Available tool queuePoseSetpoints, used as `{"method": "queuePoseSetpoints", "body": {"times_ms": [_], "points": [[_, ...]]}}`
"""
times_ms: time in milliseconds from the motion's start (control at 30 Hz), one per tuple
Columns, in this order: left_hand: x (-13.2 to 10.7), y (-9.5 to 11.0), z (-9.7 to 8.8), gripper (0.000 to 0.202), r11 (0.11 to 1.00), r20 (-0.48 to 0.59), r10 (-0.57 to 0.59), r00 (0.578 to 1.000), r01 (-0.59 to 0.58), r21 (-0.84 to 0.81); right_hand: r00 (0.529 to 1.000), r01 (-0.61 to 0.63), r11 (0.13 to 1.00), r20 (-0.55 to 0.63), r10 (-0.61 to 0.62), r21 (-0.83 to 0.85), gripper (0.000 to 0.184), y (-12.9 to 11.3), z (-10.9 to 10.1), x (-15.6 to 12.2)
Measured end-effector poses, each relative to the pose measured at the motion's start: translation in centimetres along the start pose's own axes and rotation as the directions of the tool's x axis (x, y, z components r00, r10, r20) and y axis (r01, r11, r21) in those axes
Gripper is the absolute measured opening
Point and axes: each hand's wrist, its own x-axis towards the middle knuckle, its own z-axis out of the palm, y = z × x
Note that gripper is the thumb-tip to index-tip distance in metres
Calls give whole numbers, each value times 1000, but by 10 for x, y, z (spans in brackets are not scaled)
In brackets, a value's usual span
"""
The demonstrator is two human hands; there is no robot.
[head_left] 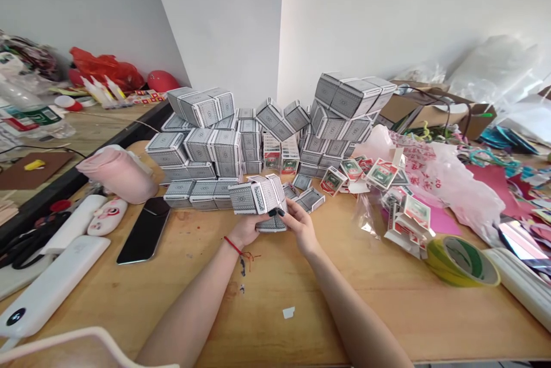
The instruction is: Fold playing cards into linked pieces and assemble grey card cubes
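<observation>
A block of grey-patterned folded playing cards (252,198) is held in front of me, slightly tilted, between both hands. My left hand (248,231) grips it from below on the left, a red string round the wrist; most of its fingers are hidden. My right hand (300,224) closes on the right side, its thumb near the left thumb at the front lower edge. Behind stand stacked card blocks (213,150) on the left and a taller card stack (340,127) on the right. Loose folded cards (310,200) lie close to my right hand.
Opened red-and-green card boxes (383,174) lie at the right, beside a pink plastic bag (456,184) and a yellow tape roll (462,262). A black phone (144,231), a white power bank (55,285) and a pink pouch (118,173) are on the left.
</observation>
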Motion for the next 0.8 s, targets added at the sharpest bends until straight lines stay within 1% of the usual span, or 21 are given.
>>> {"method": "queuePoseSetpoints", "body": {"times_ms": [100,200,333,467,567,633,700,733,800], "points": [[0,3,5,33,998,28,-24,999,25,-51,997,-65,998,-33,66,21,46,0,-1,2],[-1,5,11,34,999,20,11,1000,-10,-41,993,-104,994,-46,105,20,45,3,-1,4],[-2,4,19,32,997,-75,68,995,-70,-23,995,-50,999,-93,47,-21,43,12,2,3],[-1,1,24,36,983,-186,182,965,-184,9,995,12,996,-100,-21,-85,44,22,5,2],[-1,-1,25,37,966,-221,260,940,-254,55,993,43,992,-101,-55,-123,47,27,6,3],[-1,-1,26,37,959,-222,284,933,-273,77,991,42,990,-119,-58,-133,46,28,5,4],[-1,1,26,35,959,-215,281,936,-267,89,989,44,990,-131,-62,-136,45,27,4,4],[-2,2,26,33,964,-202,263,943,-249,90,989,51,989,-132,-69,-137,46,25,3,3],[-2,5,25,30,980,-159,193,968,-182,85,989,80,986,-114,-96,-144,52,21,1,2]]}}
